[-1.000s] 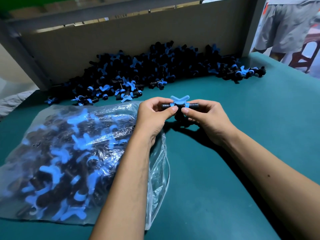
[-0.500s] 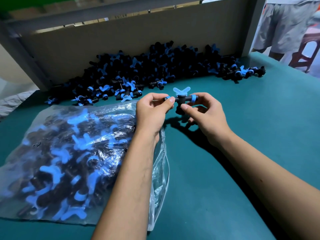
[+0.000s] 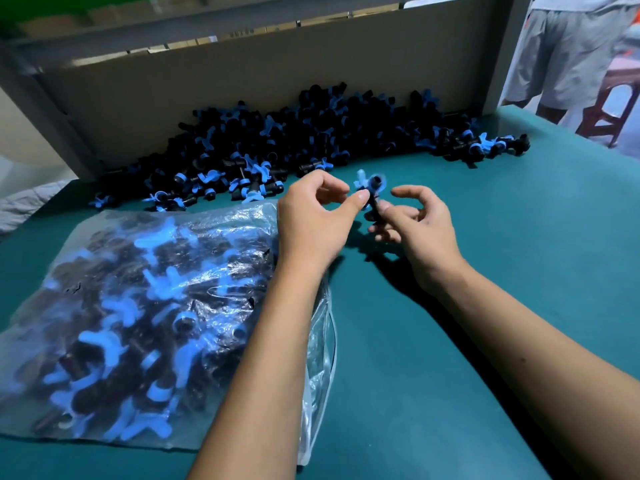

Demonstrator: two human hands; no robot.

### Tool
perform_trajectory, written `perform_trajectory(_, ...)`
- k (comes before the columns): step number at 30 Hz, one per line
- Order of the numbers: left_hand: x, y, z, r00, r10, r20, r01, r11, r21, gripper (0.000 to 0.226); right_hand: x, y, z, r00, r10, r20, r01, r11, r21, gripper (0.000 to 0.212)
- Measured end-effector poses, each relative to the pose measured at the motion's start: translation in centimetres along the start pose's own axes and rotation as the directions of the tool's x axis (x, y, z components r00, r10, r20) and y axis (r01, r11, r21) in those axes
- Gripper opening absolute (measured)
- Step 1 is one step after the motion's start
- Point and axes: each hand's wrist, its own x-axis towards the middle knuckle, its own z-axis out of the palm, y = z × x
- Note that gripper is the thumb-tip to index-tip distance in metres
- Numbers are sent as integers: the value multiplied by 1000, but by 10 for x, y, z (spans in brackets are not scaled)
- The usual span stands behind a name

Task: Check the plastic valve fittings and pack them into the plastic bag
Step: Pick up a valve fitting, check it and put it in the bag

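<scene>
Head view showed both hands raised over the green table (image 3: pixel 485 393) near its middle, working one valve (image 3: pixel 370 188) between them. That valve, black with a blue butterfly handle, sat just off the table, at about 12 o'clock from the wrists. The left hand (image 3: pixel 311 220) had its thumb tip against the blue handle, the other fingers curled loosely above; whether the forefinger also touched was too blurred to tell. The right hand (image 3: pixel 420 223) pinched the black stem from below between thumb and fingertips, with the forefinger lifted and crooked clear of it.

The check looked mid-way, and the grip looked thin. With only fingertips on a small, smooth part, a twist of the handle could have flicked the valve out, and it would likely have rolled into the pile (image 3: pixel 294 143) at 12 o'clock, mixing a checked piece with unchecked ones.

The bag (image 3: pixel 138 306), well filled, lay flat at 8 o'clock under the left forearm, its mouth toward 4 o'clock. That mouth looked slack and nearly closed, so dropping the valve in one-handed could have missed or snagged the film; the forearm lying across it also stood in the way.

A cardboard wall (image 3: pixel 242 84) backed the pile. At 2 o'clock, beyond the table, stood another person (image 3: pixel 571 53) beside a stool (image 3: pixel 609 109).
</scene>
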Motion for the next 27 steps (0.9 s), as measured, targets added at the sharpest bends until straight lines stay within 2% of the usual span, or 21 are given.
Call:
perform_trajectory(1, 1, 0, -4, 997, 72, -11, -69, 984, 166, 24, 2, -2, -1, 999, 38, 14, -39, 996, 78, 13)
perform_trajectory(2, 3, -2, -9, 993, 121, -7, -111, 935, 337, 28, 3, -5, -3, 997, 80, 23, -83, 986, 145, 7)
perform_trajectory(4, 5, -7, -17, 993, 102, 56, -115, 793, 598, 44, 6, -8, -6, 985, 165, 38, -170, 948, 271, 16)
perform_trajectory(6, 5, -11, -22, 991, -9, 132, -87, 707, 701, 58, 9, -9, -10, 969, 239, 54, -242, 901, 359, 19)
perform_trajectory(8, 4, -11, -24, 983, -72, 171, -71, 706, 705, 66, 10, -9, -13, 956, 285, 73, -289, 856, 429, 24)
perform_trajectory(11, 2, -7, -24, 981, -90, 173, -49, 743, 667, 76, 12, -9, -15, 948, 307, 88, -310, 819, 483, 30)
perform_trajectory(13, 3, -5, -25, 983, -84, 163, -35, 786, 617, 75, 11, -10, -15, 952, 293, 87, -299, 837, 458, 24)
perform_trajectory(16, 9, -2, -31, 990, -35, 137, -32, 889, 457, 77, 7, -9, -12, 977, 174, 122, -203, 935, 291, 8)
perform_trajectory(19, 16, 1, -41, 995, 23, 99, -40, 985, 170, 81, -3, -7, -2, 987, -10, 161, 10, 1000, -1, 16)
perform_trajectory(22, 20, 10, -47, 995, 90, 48, -87, 994, -65, 78, -15, -9, 16, 941, -197, 276, 271, 927, -260, 21)
perform_trajectory(27, 22, 23, -52, 983, 180, -17, -180, 965, -190, 74, -34, -11, 48, 822, -233, 519, 487, 760, -430, 22)
